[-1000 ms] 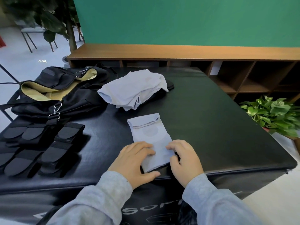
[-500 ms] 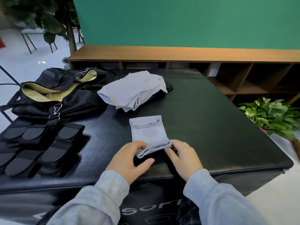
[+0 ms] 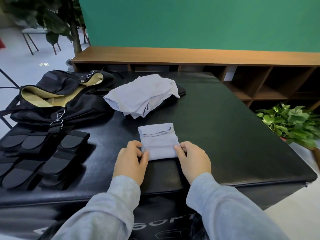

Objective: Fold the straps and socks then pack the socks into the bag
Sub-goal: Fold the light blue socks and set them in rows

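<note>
Folded over since a moment ago, the sock (image 3: pixel 158 141) lies doubled; left hand (image 3: pixel 131 160) and right hand (image 3: pixel 192 158) pinch its near corners. Straps (image 3: pixel 43 156) lie folded; pile (image 3: pixel 142 95) and bag (image 3: pixel 57 97) wait.

White letters "SOFT" on front of black mat (image 3: pixel 173 224), rest cut off, unreadable

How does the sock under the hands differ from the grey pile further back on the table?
The sock under the hands is folded into a flat, compact rectangle; the grey pile is loose and rumpled. The sock is far smaller than the pile. The left hand and right hand grip the sock's near corners; nothing touches the pile. The sock lies near the table's front edge, the pile beside the open bag. Both are the same pale grey fabric.
</note>
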Action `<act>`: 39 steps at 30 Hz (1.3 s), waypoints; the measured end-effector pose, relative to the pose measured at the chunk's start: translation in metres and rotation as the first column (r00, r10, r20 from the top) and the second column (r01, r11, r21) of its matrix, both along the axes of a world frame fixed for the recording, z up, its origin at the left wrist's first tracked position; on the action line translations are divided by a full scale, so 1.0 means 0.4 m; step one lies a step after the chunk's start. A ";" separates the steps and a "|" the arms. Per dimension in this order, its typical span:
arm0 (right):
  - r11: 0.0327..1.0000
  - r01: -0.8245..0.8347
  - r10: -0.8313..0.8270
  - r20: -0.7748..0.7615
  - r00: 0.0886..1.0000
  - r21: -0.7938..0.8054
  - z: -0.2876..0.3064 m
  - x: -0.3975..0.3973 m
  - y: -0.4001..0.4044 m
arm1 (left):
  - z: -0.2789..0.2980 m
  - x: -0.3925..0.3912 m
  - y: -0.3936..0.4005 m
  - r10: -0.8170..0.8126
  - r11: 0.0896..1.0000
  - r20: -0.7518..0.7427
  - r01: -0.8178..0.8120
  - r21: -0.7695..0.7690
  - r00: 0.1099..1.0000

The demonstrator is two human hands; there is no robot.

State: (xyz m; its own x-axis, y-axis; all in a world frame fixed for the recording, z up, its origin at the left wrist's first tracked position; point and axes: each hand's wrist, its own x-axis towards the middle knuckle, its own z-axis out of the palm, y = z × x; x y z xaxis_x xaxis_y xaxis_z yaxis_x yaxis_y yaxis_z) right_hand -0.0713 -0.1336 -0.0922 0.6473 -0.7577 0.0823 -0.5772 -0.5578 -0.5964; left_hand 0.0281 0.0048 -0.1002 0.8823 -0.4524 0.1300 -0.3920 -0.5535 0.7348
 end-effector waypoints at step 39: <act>0.990 -0.085 0.065 0.169 0.983 0.115 -0.004 -0.020 0.023 | -0.012 -0.005 0.021 -0.173 0.972 -0.068 0.160 -0.174 0.982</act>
State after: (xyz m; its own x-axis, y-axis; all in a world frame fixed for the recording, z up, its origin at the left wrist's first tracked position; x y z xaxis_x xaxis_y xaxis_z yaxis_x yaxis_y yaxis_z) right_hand -0.0792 -0.1243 -0.0939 0.6883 -0.7181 0.1029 -0.4247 -0.5139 -0.7453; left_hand 0.0261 0.0134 -0.1049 0.8072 -0.5719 0.1461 -0.4026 -0.3523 0.8449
